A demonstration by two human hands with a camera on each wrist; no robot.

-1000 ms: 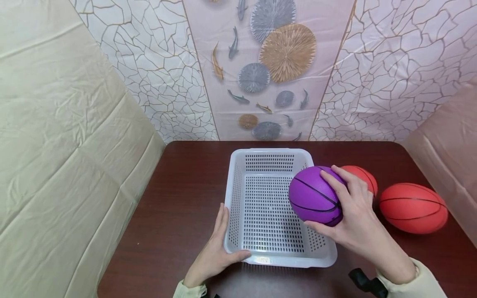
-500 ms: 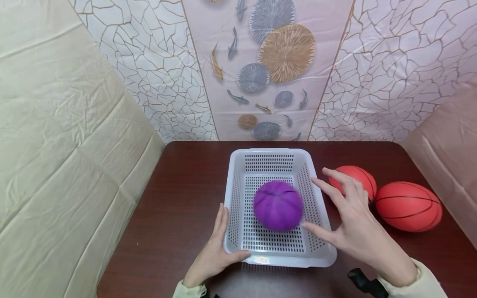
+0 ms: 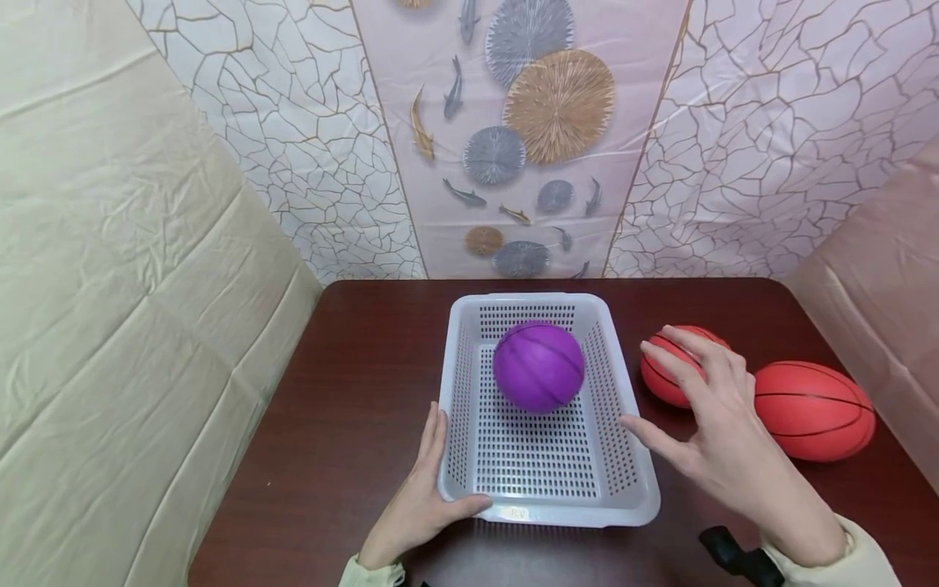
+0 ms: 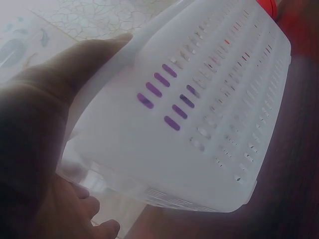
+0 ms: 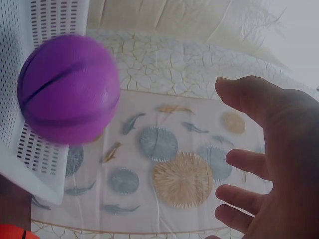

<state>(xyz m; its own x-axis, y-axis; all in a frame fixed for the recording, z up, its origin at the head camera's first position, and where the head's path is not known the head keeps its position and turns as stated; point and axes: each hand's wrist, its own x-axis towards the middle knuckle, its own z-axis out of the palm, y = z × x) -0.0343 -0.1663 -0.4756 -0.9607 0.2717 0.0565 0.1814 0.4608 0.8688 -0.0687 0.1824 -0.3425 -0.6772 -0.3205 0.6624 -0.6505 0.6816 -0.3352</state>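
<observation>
A purple toy basketball (image 3: pixel 539 367) is inside the white plastic basket (image 3: pixel 539 514), toward its far half; its edges are slightly blurred, and I cannot tell whether it touches the floor. My left hand (image 3: pixel 416 509) holds the basket's near left corner, thumb on the front rim and fingers along the left wall. My right hand (image 3: pixel 734 440) hangs to the right of the basket, fingers spread and holding nothing. Its fingers partly cover a red ball (image 3: pixel 663 379) in the head view. Purple shows through the basket's slots in the left wrist view.
Another red ball (image 3: pixel 814 412) with black lines lies farther right, partly behind my right hand. Everything stands on a dark brown table (image 3: pixel 352 391). Patterned cloth (image 3: pixel 506 220) hangs behind it, with pale padded panels (image 3: pixel 147 326) at the sides.
My right hand let go of the purple basketball, which dropped into the basket and then shifted toward its far end. The right hand has since moved right. My left hand stays put.
</observation>
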